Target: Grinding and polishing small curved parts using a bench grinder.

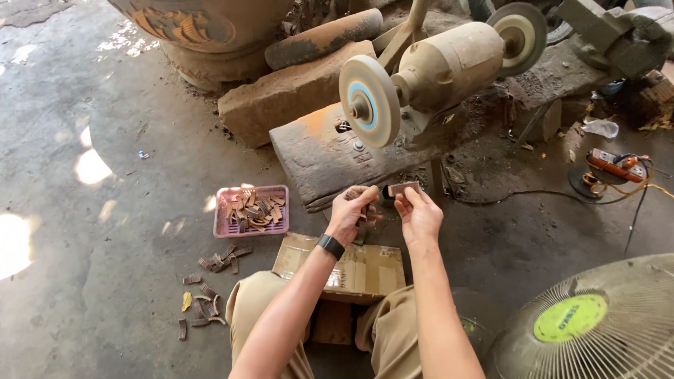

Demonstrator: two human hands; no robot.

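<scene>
Head view, looking down over bent knees. Right hand (420, 214) raised in front of the bench grinder (439, 70), fingers pinched on a small brown comb piece (404, 188) held at the fingertips. Long axis of the piece roughly level, running left to right, with its left end pointing toward the left hand (353, 210). Left hand just beside, thumb and fingers curled shut around a few more small brown pieces (353, 192); exactly how many, impossible to tell. Black wristband (331, 245) on the left wrist. Both hands near each other, almost touching, the right one carrying the single piece and nearer the right-hand side of the grey wheel (369, 102). Wheel above and beyond the fingertips, well apart from the piece, face turned toward the camera.

Below the hands, a flattened cardboard box (365, 270) on the ground between the knees. Left of it, a pink plastic basket (250, 210) filled with similar brown pieces, and more of them scattered loose (210, 288) on the concrete floor (105, 105). Grinder mounted on a worn, stained wooden block (316, 158). Dusty, sun-patched workshop floor; a fan (597, 323) at lower right; cables and an orange tool (611, 167) further right.
</scene>
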